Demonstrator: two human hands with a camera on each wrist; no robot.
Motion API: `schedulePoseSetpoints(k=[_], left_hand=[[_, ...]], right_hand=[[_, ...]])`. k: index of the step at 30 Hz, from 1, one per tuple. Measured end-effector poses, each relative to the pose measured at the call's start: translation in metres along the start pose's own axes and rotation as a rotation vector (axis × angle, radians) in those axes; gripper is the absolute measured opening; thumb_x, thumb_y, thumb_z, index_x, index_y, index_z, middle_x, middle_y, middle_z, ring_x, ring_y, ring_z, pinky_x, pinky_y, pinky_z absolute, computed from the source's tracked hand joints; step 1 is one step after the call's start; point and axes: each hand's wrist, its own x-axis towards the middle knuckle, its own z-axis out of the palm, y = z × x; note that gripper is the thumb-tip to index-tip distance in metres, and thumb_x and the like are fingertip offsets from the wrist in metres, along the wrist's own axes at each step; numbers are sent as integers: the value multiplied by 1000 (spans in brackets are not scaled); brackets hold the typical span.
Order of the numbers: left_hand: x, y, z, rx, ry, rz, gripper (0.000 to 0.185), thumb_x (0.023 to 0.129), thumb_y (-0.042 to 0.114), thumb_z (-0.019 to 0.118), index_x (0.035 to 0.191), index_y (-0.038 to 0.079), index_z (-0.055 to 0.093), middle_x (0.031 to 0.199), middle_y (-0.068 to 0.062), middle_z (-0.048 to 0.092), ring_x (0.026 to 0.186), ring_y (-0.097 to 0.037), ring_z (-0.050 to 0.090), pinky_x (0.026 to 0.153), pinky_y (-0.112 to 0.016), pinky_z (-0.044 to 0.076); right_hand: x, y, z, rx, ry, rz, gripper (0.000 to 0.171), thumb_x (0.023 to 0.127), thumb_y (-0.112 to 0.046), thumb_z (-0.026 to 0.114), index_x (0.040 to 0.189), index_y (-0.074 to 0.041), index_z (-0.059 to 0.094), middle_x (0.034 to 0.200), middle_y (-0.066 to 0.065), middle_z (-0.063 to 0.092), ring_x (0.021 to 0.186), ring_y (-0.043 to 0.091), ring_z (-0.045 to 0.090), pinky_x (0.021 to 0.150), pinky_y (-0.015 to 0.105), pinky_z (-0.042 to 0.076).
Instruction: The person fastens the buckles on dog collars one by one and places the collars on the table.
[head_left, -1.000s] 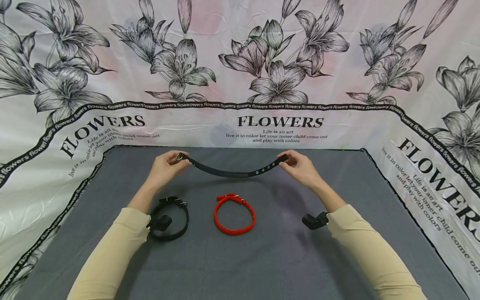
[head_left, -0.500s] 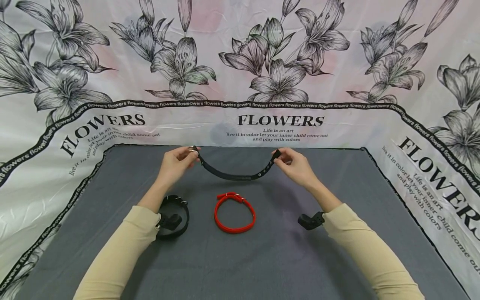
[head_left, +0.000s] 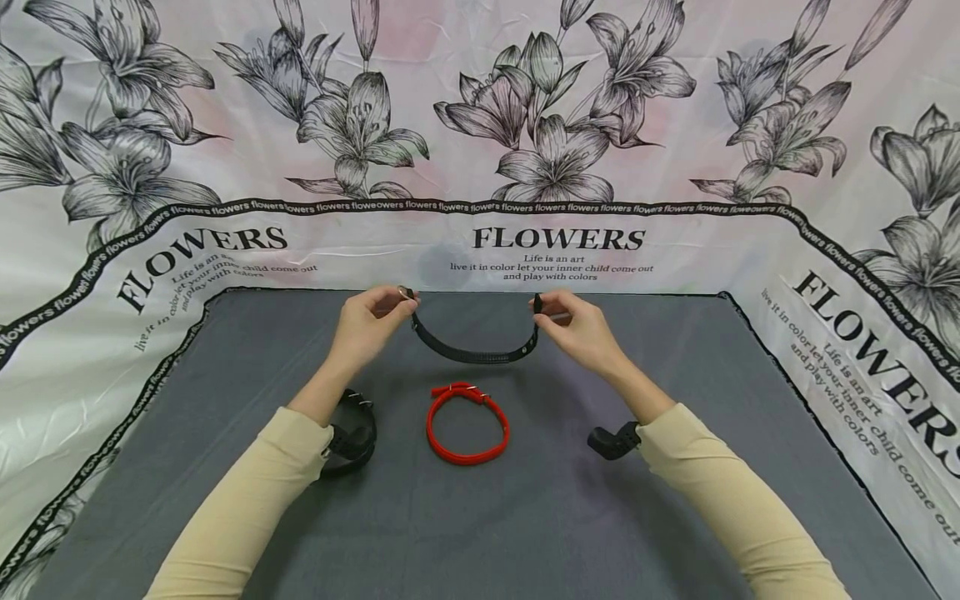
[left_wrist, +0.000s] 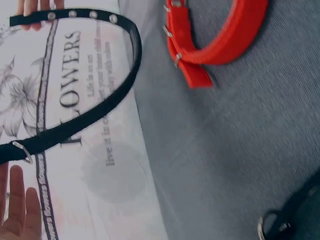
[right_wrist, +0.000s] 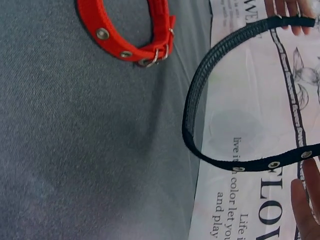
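- Black collar (head_left: 474, 350) held up in the air above the far middle of the worktop (head_left: 525, 517), hanging in a U between both hands, unbuckled.
- Buckle end with its metal ring pinched between thumb and curled fingers of the left hand (head_left: 369, 323); strap and ring also seen from the left wrist (left_wrist: 75, 117).
- Holed end pinched by thumb and fingertips of the right hand (head_left: 576, 328); rivet holes plain in the right wrist view (right_wrist: 240, 162).
- Both ends raised and near each other, middle of the strap sagging lowest, clear of the grey surface.
- Red collar (head_left: 468, 422) lying flat and buckled in a ring at the middle of the worktop, just nearer than the hanging strap and apart from it; seen too from both wrists (left_wrist: 210, 45) (right_wrist: 125, 35).
- Second black collar (head_left: 351, 432) lying buckled toward the left edge, partly hidden behind the left sleeve (head_left: 247, 500).
- Small black camera mount (head_left: 611, 440) strapped under the right wrist, at the cuff of the right sleeve (head_left: 720, 492).
- Flower-printed sheet (head_left: 558, 242) with the word FLOWERS standing along the far edge and both side edges.
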Motion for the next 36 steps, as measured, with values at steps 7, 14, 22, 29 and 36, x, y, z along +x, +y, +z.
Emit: schedulePoseSetpoints(k=[7, 14, 22, 29, 36], left_hand=[[-3, 12, 10, -59, -8, -10, 35, 86, 37, 63, 112, 14, 66, 105, -6, 67, 96, -16, 62, 83, -33, 49], [-8, 20, 22, -55, -72, -6, 32, 90, 34, 59, 117, 17, 63, 99, -5, 66, 88, -19, 63, 72, -33, 49], [-13, 26, 32, -49, -118, 9, 29, 91, 32, 59, 116, 17, 63, 87, -9, 63, 74, -22, 59, 65, -33, 47], [-17, 31, 40, -54, -143, -17, 31, 89, 30, 62, 118, 20, 63, 92, -6, 62, 80, -23, 60, 68, -32, 49], [-28, 59, 39, -58, -150, -23, 23, 88, 14, 63, 110, 6, 63, 93, -13, 64, 80, -25, 59, 67, -30, 48]], right_hand=[[2, -10, 6, 37, -44, -8, 27, 89, -23, 62, 114, -11, 59, 103, 4, 65, 93, 18, 64, 77, 33, 52], [0, -21, 11, 73, -81, -1, 27, 90, -24, 61, 114, -13, 59, 101, 3, 65, 92, 16, 62, 74, 32, 52], [-5, -39, 14, 122, -90, -7, 26, 90, -16, 61, 114, -7, 58, 101, 10, 64, 90, 22, 62, 74, 38, 50], [-12, -71, 11, 106, -144, -15, 22, 89, -10, 61, 109, -3, 60, 95, 13, 64, 82, 25, 60, 71, 35, 50], [-13, -76, 16, 108, -167, -60, 21, 87, -8, 62, 108, -2, 62, 92, 12, 62, 82, 24, 58, 73, 38, 48]])
